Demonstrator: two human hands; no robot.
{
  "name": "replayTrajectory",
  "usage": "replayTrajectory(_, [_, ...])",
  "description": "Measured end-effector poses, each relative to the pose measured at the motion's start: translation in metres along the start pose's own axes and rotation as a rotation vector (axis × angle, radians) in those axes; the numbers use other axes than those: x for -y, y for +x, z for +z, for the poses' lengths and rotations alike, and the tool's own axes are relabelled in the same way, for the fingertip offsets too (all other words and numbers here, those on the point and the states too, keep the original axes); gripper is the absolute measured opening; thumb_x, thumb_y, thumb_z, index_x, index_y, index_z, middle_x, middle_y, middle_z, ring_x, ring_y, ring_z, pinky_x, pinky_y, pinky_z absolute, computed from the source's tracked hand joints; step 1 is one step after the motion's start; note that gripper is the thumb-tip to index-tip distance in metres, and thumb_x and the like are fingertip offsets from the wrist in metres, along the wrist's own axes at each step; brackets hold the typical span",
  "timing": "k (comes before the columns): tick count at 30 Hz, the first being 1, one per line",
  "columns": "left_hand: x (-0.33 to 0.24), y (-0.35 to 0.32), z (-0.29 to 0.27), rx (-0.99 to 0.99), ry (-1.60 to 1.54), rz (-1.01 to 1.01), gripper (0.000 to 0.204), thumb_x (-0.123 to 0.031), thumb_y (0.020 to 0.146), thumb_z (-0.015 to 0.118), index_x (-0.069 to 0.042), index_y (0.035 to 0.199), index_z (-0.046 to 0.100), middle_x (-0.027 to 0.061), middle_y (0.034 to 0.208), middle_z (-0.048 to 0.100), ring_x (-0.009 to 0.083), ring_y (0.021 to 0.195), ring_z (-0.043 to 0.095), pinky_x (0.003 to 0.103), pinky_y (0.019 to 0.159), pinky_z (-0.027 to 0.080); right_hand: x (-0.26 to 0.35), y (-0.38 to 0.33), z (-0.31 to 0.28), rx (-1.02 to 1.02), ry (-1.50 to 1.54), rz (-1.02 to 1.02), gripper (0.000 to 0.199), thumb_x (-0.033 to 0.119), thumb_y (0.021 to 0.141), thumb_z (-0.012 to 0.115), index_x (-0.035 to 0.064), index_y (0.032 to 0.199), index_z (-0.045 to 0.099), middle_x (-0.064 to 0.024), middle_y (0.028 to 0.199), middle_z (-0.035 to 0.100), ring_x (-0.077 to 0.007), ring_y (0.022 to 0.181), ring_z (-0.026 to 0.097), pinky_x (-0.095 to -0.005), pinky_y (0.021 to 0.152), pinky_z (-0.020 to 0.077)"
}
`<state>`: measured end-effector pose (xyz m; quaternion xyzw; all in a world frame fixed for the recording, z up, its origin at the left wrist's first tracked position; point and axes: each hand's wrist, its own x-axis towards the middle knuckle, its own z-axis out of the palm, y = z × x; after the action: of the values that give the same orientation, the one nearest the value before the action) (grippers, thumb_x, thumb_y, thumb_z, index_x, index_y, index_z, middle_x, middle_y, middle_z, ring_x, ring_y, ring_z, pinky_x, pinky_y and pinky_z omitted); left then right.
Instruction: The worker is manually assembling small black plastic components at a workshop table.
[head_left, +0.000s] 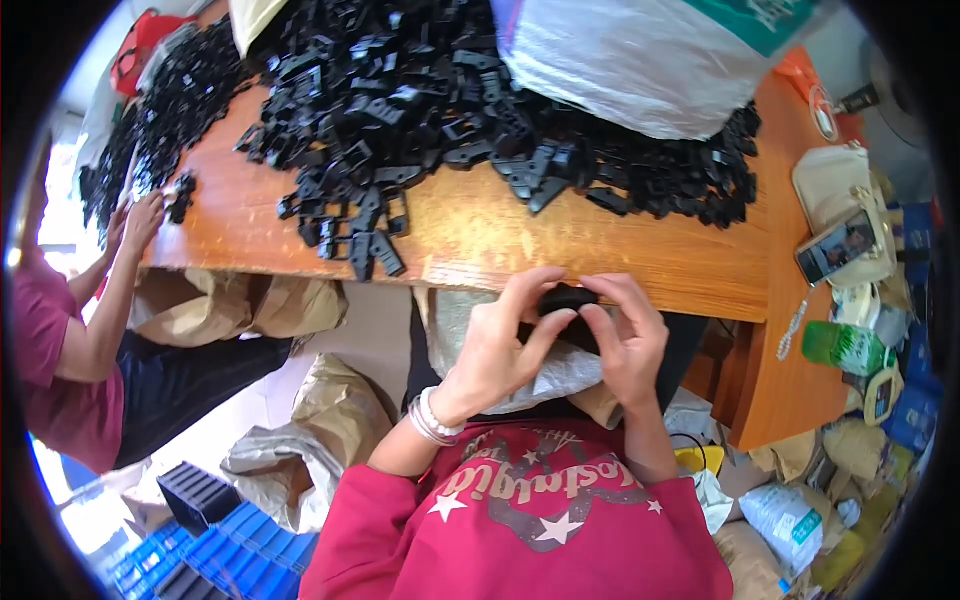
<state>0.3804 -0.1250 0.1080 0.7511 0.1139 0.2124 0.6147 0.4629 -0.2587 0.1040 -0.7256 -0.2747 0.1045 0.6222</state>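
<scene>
Small black plastic part (pixel 566 298) (glossy).

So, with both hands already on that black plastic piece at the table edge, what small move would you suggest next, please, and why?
Probably press the black piece together between thumbs and fingers. The left hand and right hand both pinch it just below the wooden table edge, so no regrasp seems needed. The pile of black parts lies apart, farther up the table.

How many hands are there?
3. The person's left hand and right hand pinch a black part. A co-worker's hand rests on the table; another may be hidden.
</scene>
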Motion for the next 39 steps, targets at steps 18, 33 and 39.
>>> replayTrajectory(18, [0.031,0.002,-0.07,-0.275,0.778,0.029,0.028,-0.007,0.084,0.068,-0.003,0.109,0.057,0.0149,0.084,0.056,0.0288,0.064,0.06,0.037,0.054,0.048,-0.025,0.05,-0.009,-0.18,-0.571,-0.293,0.017,-0.002,0.086,0.06,-0.0012,0.102,0.065,-0.0125,0.096,0.061,-0.029,0.088,0.059,-0.0362,0.078,0.0464])
replayTrajectory(33, [0.035,0.017,-0.097,-0.081,0.906,0.095,0.035,0.002,0.084,0.06,0.0,0.118,0.056,0.0158,0.087,0.062,0.0315,0.071,0.061,0.039,0.064,0.048,-0.048,0.046,-0.007,-0.362,-0.73,-0.291,0.029,0.005,0.074,0.068,0.0059,0.1,0.056,-0.0084,0.103,0.057,-0.0269,0.097,0.054,-0.0399,0.081,0.0381])
replayTrajectory(39, [0.026,0.023,-0.081,-0.136,1.072,0.107,0.025,0.002,0.081,0.065,-0.003,0.105,0.061,0.0156,0.091,0.056,0.0325,0.072,0.059,0.042,0.061,0.046,-0.054,0.043,-0.01,-0.383,-0.58,-0.35,0.032,0.003,0.075,0.067,0.0044,0.104,0.055,-0.0112,0.107,0.059,-0.0294,0.101,0.055,-0.0405,0.084,0.0392])
